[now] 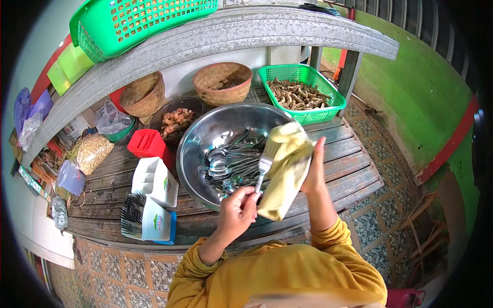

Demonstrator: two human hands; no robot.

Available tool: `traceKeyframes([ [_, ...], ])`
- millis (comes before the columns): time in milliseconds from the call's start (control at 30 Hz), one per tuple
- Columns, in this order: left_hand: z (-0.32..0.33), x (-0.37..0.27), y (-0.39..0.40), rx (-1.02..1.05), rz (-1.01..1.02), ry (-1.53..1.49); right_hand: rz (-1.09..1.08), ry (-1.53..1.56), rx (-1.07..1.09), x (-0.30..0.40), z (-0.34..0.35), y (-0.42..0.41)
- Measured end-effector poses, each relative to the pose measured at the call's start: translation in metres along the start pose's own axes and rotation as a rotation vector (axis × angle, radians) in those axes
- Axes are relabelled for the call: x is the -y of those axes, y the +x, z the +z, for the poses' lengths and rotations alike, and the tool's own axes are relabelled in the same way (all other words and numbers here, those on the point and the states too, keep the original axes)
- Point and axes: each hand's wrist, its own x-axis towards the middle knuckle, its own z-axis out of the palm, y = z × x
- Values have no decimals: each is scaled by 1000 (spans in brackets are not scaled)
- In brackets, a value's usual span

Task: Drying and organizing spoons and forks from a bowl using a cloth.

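Observation:
My left hand pinches the handle of a metal fork, its tines pointing up and away from me. A yellow cloth drapes over my right hand, which grips it beside the fork; part of that hand's fingers is hidden behind the cloth. Below and beyond both hands stands a large stainless steel basin, with several spoons and forks heaped inside. To the left, a white cutlery holder is filled with forks standing tines up.
A second white holder and a red one stand left of the basin on the slatted wooden table. Behind are woven baskets and a green plastic basket of brown roots. A grey shelf edge overhangs the back.

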Motion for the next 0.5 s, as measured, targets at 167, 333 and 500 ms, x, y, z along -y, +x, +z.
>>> traceKeyframes([
  [167,-3,10,4,-3,85,205,113,-81,149,-21,4,-11],
  [333,-1,8,-3,92,47,213,-260,-566,-8,-32,2,-6],
  [500,-10,-4,-1,92,65,144,-477,-786,-33,-21,2,0],
])
